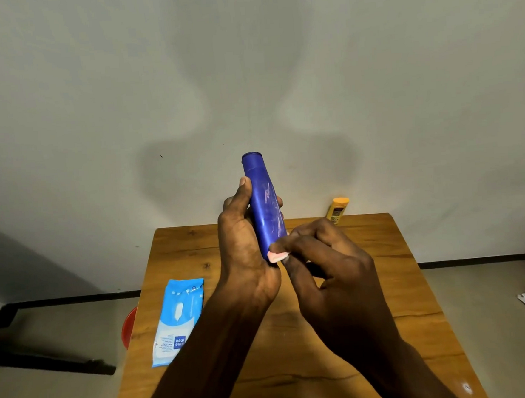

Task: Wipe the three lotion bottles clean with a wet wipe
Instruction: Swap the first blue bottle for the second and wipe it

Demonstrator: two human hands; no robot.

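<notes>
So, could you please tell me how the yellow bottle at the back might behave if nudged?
The yellow bottle stands upright, tall and narrow, so it could well tip. It stands near the far edge of the table, so a push might drop it behind.

Both bare forearms reach up from the six o'clock edge and converge near the middle. The left hand (pixel 243 246) stands upright, back toward the camera, thumb pointing to twelve o'clock and fingers curled closed in a grasp. The right hand (pixel 328 268) sits just at its four o'clock, angled toward ten o'clock, its fingertips (pixel 278 247) pinched together close beside the left palm.
</notes>
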